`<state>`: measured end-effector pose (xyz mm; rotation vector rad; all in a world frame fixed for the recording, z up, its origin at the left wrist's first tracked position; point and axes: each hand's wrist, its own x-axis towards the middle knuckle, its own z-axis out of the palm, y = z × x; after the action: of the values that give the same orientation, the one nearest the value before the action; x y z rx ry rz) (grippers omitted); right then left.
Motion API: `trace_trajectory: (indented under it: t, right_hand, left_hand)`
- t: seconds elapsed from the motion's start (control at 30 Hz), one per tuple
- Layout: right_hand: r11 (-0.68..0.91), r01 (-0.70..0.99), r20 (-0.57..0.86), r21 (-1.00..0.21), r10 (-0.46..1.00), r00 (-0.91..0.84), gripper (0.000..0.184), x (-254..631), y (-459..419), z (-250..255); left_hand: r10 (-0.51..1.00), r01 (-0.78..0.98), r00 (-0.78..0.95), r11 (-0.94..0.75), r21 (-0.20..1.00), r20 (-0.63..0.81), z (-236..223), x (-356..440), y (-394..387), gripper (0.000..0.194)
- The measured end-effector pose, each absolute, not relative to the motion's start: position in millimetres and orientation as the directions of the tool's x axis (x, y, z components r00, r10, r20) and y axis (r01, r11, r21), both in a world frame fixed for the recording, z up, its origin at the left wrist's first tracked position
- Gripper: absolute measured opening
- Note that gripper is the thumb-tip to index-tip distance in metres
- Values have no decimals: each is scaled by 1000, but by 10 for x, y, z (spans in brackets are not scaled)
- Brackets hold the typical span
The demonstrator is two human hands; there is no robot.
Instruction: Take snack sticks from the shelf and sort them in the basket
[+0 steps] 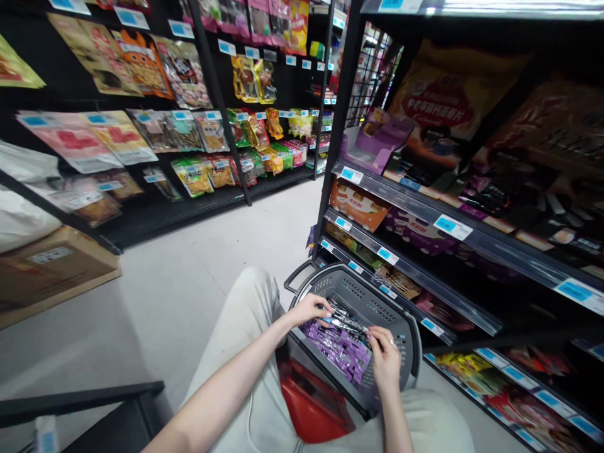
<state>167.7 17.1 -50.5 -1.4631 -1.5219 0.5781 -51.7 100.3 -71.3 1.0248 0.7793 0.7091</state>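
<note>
Pinched by left hand (309,309) and right hand (385,358): seemingly 1 dark sachet (348,324).

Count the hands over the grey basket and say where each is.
2: the left hand, at one end of a slim packet above the grey basket; the right hand, at the packet's other end. None seem hidden.

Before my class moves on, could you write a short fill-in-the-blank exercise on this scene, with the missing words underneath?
The left hand and the right hand hold a shiny packet over a grey shopping ____.
Below it, the vividly coloured heap of sachets is ____.
The brown cardboard box touches the picture's ____ edge.

Missing words: basket; purple; left.
</note>
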Motion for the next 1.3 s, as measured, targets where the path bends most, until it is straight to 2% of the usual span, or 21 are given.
trace_trajectory:
  t: [0.17, 0.37, 0.53, 0.67, 0.77, 0.9, 1.03, 1.13, 1.2, 1.3]
  right_hand:
    - [127, 653, 254, -747, 962, 103, 19, 1706, 189, -465]
    - [67, 701, 248, -710, 955, 160, 21, 1689, 219, -520]
    - [65, 708, 357, -703, 894, 272, 21, 1564, 218, -525]
    - [43, 671, 376, -740, 854, 360, 22, 1476, 246, -514]
    - [18, 587, 331, -809, 840, 430, 21, 1463, 272, -513]
    - [-16, 324, 135, -946, 889, 437, 40, 1505, 265, -542]
    - [-65, 122, -7, -990, 904, 428, 34, 1589, 247, -632]
    - [-105, -27, -106, -994, 896, 430, 31, 1643, 251, -700]
    - [-125, -78, -146, -989, 896, 419, 32, 1657, 255, -710]
    - [-167, -52, -175, -985, 930, 323, 30, 1632, 249, -663]
  left_hand:
    - [827, -118, 533, 284, 952, -181, -727, -501, 1017, 29]
    - [868, -114, 485, 188, 976, -110, -653, -447, 979, 26]
    - [904, -91, 402, 199, 976, -147, -679, -387, 943, 25]
    - [920, -134, 329, 270, 954, -214, -718, -331, 941, 28]
    - [923, -198, 302, 305, 932, -238, -729, -323, 947, 33]
    - [846, -170, 440, 407, 897, -300, -709, -381, 950, 54]
    - [797, 11, 496, 391, 920, -345, -690, -442, 959, 33]
    - [758, 10, 530, 441, 897, -379, -680, -483, 978, 30]
    - [671, 24, 611, 515, 857, -420, -662, -525, 990, 29]
    - [424, 189, 772, 560, 807, -474, -612, -579, 964, 34]
